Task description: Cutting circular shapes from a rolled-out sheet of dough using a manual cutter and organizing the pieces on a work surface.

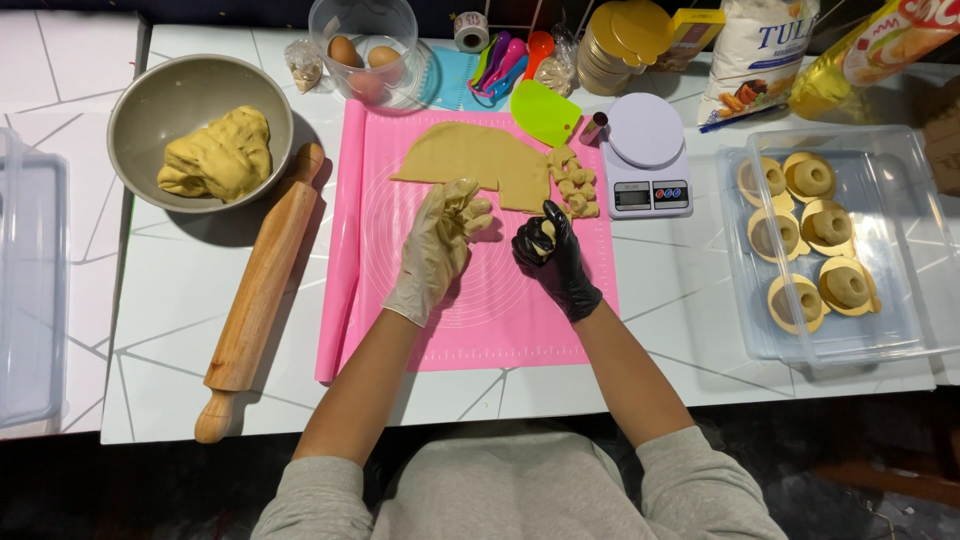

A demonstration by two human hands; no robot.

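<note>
Small yellow dough piece (546,232), pinched upright

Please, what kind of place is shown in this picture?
Probably a home kitchen worktop used for baking: rolled dough on a pink baking mat, a wooden rolling pin, and a small kitchen scale.

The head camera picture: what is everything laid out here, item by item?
Pink silicone baking mat: one, table centre.
Rolled yellow dough sheet: one, on the mat's top.
Small cut dough pieces: a cluster, yellow, right of the sheet.
Grey metal bowl: one, upper left, holding a yellow dough lump.
Wooden rolling pin: one, left of the mat.
White kitchen scale: one, right of the mat.
Clear plastic tray: one, far right, six shaped pastries.
Clear bowl: one, top, brown eggs.
Green scraper: one, top.
Left hand: cream glove, fingers curled.
Right hand: black glove, holding a dough piece.
</note>
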